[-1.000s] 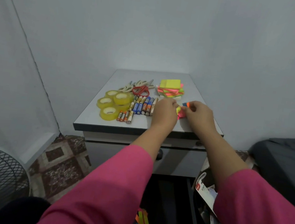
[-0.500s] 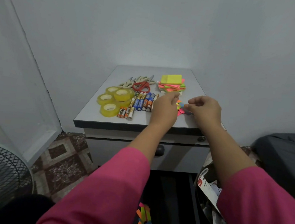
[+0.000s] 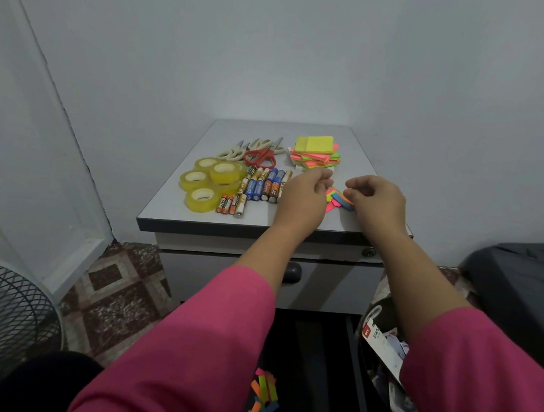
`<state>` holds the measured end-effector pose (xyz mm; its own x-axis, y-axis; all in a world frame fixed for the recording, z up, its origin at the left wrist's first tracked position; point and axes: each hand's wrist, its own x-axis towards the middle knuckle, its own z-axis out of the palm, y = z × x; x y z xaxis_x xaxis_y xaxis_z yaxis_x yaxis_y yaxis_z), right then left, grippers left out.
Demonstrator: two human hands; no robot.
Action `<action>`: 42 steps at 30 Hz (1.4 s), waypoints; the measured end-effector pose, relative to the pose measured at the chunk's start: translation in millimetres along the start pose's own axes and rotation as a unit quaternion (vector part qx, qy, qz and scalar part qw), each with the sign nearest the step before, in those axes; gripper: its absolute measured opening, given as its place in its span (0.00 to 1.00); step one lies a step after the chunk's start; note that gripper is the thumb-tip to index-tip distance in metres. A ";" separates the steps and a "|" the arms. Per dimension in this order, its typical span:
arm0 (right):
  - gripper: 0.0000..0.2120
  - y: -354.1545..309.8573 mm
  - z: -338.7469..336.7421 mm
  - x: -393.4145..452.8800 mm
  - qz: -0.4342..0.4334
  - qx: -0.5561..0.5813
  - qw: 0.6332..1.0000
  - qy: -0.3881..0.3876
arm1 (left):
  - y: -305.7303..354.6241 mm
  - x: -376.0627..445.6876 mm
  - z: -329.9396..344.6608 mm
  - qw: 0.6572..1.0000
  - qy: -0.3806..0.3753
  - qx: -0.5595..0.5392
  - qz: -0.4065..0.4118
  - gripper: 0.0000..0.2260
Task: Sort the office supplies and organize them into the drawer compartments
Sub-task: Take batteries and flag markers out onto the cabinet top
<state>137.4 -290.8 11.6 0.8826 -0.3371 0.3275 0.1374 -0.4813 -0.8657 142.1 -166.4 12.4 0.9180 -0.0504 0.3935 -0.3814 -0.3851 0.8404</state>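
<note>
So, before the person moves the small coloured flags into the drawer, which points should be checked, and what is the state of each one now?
1. Flags gathered in one pile: not ok. The small coloured flags lie loose on the cabinet top, and more coloured strips lie lower down in the dark open space below.
2. A hand holds the flags: not ok. The left hand and the right hand are loosely curled beside them, holding nothing.
3. Other groups sorted: ok. Tape rolls, batteries, scissors and sticky notes each sit grouped.
4. Upper drawer open: not ok. Its front, with the dark knob, is closed.
5. Free compartment: cannot tell.
</note>
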 end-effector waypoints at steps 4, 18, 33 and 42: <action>0.05 -3.7 -3.7 -9.9 -0.010 0.010 1.000 0.013 | -0.1 -6.8 -1.8 0.999 0.009 -0.027 0.018 0.15; 0.05 79.6 40.2 -146.3 0.059 -0.028 0.991 -0.116 | -95.4 -140.1 -22.3 0.983 0.071 0.093 0.144 0.11; 0.65 145.4 100.9 -247.5 0.129 -0.447 0.752 -0.466 | -201.3 -202.7 -13.1 0.797 -0.432 0.384 -0.173 0.32; 0.46 167.6 105.5 -244.5 0.095 -0.410 0.792 -0.441 | -216.1 -208.7 3.2 0.813 -0.418 0.376 -0.155 0.23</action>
<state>-7.9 -203.7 -253.5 0.8724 0.0563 -0.4855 -0.0552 -0.9757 -0.2122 33.2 -75.6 -252.5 0.8307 -0.3310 -0.4476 -0.2315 -0.9366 0.2628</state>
